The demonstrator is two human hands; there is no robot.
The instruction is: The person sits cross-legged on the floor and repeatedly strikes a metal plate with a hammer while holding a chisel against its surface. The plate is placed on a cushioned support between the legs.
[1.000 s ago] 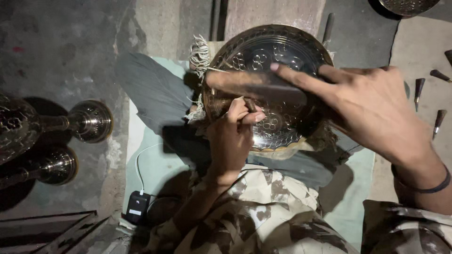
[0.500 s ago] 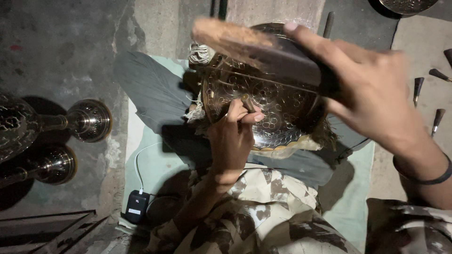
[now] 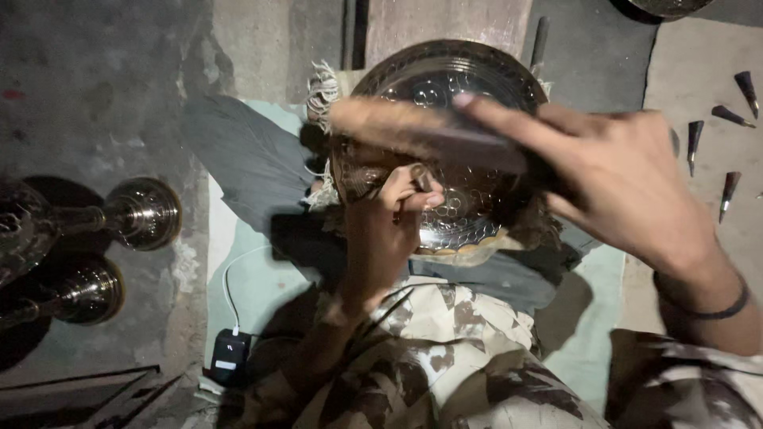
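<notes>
A round engraved metal plate (image 3: 469, 67) lies on grey cloth in front of me. My left hand (image 3: 393, 218) pinches a thin chisel-like tool against the plate's patterned face. My right hand (image 3: 628, 175) grips a blurred wooden mallet (image 3: 413, 131) raised just above the plate and the left hand, its index finger stretched along the handle.
Two shiny metal goblet-shaped pieces (image 3: 147, 213) (image 3: 87, 290) lie on the concrete floor at left. Several dark pointed punches (image 3: 727, 191) rest on the floor at right. A small black device with a white cable (image 3: 229, 353) sits by my camouflage-clad knee (image 3: 445, 357).
The mallet in my right hand rose off the plate half a second ago and has swung back down over my left hand. My left hand stays on the plate.
</notes>
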